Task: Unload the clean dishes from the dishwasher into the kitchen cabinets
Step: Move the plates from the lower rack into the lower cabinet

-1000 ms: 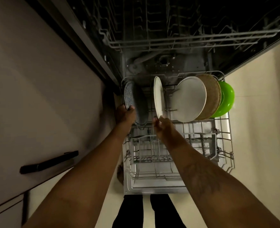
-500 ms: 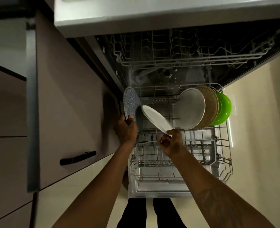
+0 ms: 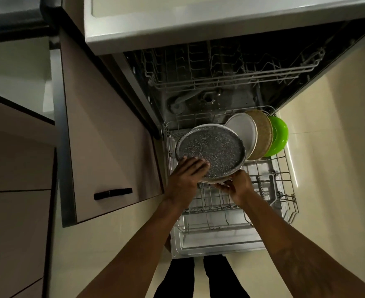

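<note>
Your left hand (image 3: pixel 187 175) has lifted the round grey speckled plate (image 3: pixel 210 151) out of the wire lower rack (image 3: pixel 284 168), where it stood on edge a second ago, and turned it flat, face up. Your right hand (image 3: pixel 236 186) has tipped the round white plate (image 3: pixel 211 180) from upright to flat and brought it beneath the speckled one, so the two now lie stacked, only the white rim showing. Your head has risen: more of the dishwasher's upper edge is in view.

Lower rack (image 3: pixel 284 179) holds white (image 3: pixel 245 130), tan (image 3: pixel 262 134), green (image 3: pixel 280 136) plates upright.
</note>
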Demonstrator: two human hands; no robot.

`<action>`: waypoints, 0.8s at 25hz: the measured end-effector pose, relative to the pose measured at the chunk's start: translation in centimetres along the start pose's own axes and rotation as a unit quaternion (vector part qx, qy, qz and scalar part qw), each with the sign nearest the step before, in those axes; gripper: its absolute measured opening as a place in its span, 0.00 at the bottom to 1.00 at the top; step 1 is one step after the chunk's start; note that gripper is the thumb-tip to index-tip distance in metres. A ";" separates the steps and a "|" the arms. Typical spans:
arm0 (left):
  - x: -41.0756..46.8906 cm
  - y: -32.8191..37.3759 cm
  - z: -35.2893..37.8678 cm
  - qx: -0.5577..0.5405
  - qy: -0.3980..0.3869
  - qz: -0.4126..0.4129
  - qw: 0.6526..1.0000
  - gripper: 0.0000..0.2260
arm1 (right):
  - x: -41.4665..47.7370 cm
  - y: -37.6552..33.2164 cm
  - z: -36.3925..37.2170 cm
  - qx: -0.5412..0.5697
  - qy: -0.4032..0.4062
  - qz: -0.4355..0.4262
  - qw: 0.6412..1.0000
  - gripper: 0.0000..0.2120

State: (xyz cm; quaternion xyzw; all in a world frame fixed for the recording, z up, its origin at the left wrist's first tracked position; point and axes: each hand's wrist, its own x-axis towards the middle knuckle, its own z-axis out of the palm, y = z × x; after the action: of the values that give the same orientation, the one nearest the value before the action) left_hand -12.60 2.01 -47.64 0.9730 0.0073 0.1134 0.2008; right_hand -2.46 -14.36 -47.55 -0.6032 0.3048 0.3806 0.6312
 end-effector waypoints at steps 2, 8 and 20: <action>-1.0 0.0 0.0 0.005 -0.074 0.009 0.997 0.26 | -0.9 0.7 -0.6 0.025 -0.003 -0.001 1.000 0.15; -1.6 0.6 -3.2 -0.151 -0.126 -0.104 0.975 0.29 | -4.2 2.2 -1.4 0.036 0.005 -0.016 0.999 0.18; -3.0 3.2 -8.5 -0.411 -0.120 -0.527 0.734 0.15 | -12.0 6.5 -6.8 0.019 -0.003 -0.033 0.999 0.07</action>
State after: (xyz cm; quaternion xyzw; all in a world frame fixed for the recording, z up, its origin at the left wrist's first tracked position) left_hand -17.48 2.23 -39.45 0.6411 0.4477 -0.1369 0.6081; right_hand -13.76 -22.57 -41.46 -0.5995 0.2901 0.3551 0.6559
